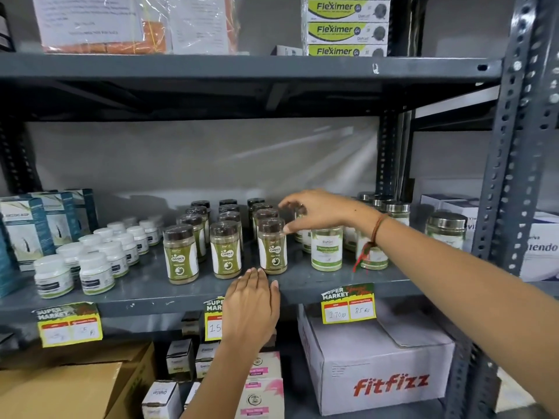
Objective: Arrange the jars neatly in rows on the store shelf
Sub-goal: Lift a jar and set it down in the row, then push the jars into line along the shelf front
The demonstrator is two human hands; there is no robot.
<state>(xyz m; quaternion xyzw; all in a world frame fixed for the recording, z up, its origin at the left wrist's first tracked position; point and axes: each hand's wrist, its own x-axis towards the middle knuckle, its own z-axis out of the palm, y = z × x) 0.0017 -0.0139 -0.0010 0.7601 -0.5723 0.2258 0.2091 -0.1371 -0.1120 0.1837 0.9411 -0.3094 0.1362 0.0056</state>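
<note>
Brown-lid jars [225,237] ctr frame: 3 rows done. Silver-lid jars [375,234] right: loose, pending. Right hand [320,211] fingers spread over one; left hand [251,303] flat, empty.

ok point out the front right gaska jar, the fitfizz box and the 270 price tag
front right Gaska jar [273,252]: head view, on its label
FitFizz box [390,385]: head view, on the red lettering
270 price tag [349,308]: head view, on its white price boxes

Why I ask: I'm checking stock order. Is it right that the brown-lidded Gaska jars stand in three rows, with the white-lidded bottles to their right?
Not quite. The head view shows the white-lidded bottles to the left of the Gaska jars, not the right. The three rows are correct.
</note>
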